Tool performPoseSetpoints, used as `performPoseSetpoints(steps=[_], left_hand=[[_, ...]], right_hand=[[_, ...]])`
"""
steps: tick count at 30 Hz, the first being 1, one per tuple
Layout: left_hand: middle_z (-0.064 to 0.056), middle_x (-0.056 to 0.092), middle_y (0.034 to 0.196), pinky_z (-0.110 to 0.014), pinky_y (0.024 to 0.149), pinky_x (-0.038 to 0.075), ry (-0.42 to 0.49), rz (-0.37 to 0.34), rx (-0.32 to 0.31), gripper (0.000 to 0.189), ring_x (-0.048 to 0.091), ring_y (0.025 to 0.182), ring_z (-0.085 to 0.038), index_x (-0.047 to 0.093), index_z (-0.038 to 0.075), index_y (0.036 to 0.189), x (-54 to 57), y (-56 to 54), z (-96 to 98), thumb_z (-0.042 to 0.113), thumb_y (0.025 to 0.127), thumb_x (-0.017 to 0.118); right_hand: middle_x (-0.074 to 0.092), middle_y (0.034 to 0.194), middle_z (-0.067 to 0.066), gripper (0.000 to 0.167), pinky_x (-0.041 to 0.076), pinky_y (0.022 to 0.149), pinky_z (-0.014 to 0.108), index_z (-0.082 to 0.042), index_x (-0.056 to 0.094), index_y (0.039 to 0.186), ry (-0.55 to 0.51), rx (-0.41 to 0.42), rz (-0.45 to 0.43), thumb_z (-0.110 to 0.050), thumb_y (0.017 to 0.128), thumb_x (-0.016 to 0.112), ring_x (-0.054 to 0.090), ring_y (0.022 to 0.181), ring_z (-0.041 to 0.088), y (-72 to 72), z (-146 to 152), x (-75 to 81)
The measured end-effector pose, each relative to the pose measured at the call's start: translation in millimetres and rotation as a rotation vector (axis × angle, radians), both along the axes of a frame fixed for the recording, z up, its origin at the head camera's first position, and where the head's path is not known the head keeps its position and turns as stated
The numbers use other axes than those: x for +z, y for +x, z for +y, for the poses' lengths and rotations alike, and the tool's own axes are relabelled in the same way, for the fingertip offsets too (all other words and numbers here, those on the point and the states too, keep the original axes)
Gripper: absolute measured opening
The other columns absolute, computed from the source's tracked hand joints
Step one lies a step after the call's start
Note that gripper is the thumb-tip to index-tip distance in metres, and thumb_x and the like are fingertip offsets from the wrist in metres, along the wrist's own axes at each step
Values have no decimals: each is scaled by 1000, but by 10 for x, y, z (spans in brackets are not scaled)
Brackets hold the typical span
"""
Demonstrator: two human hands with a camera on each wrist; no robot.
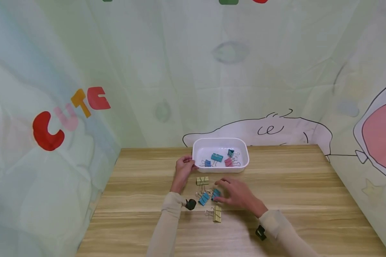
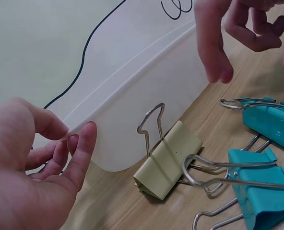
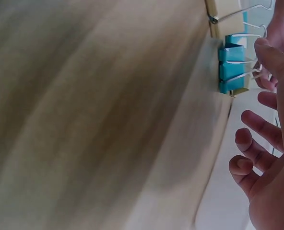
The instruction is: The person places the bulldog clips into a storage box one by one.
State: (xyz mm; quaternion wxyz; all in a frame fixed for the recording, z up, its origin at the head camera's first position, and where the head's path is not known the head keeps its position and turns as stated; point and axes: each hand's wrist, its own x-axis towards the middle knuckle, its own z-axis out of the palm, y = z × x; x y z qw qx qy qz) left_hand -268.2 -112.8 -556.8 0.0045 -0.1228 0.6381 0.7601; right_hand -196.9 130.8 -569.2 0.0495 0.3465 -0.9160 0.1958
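Note:
My left hand point(image 1: 182, 173) pinches the left front rim of a white plastic tray point(image 1: 220, 170), thumb above and fingertips beneath in the left wrist view. Over the table, my right hand point(image 1: 239, 194) hovers with fingers apart, its thumb close to a blue binder clip point(image 1: 216, 194). Whether the thumb touches that clip I cannot tell. Beside it lies another blue binder clip point(image 1: 204, 198). A pale yellow binder clip point(image 2: 168, 160) lies by the tray's front wall, and a second yellow binder clip point(image 1: 217, 214) is nearer the front.
Inside the tray lie a teal clip point(image 1: 217, 157), a pink clip point(image 1: 228, 162), a small blue clip point(image 1: 207, 163) and a dark teal clip point(image 1: 231, 153). Behind the wooden table point(image 1: 292, 185) hangs a printed cloth point(image 1: 167, 89). Both wrists carry small black devices point(image 1: 260, 232).

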Motion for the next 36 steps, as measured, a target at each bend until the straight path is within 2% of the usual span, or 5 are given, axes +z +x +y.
performPoseSetpoints(steps=[3,7,14,23,36], left_hand=[[-18,55,108,-36,83,65,-5,2,0,34,64,90,-30,54,-17,128,7,4,-2,-7,96,59],[-18,55,109,-35,84,65,-4,1,1,34,64,92,-31,54,-17,128,13,5,-2,-6,97,59],[-19,56,110,-41,89,64,-17,3,-9,34,64,93,-32,54,-16,130,17,1,8,-5,97,58],[-21,56,112,-41,89,64,-37,5,-16,34,65,98,-36,54,-16,130,19,6,9,-5,98,58],[-19,55,108,-34,81,65,-27,9,-9,33,64,90,-30,54,-17,128,8,6,0,-6,97,58]], right_hand=[[67,122,0,58,60,79,34,-19,68,131,-1,-3,-34,-57,87,78,65,101,17,23,-5,-29],[68,118,-1,59,59,75,32,-19,68,131,0,2,-35,-57,87,78,65,98,15,34,-14,-66],[70,119,1,59,61,79,33,-18,69,131,16,10,-47,-58,88,76,67,100,16,34,-28,-110],[70,118,-1,51,62,82,37,-18,69,132,7,9,-51,-49,91,77,67,102,17,44,-40,-156],[70,115,-2,42,61,80,34,-20,71,129,-18,26,-39,-44,94,75,66,98,14,54,-46,-165]])
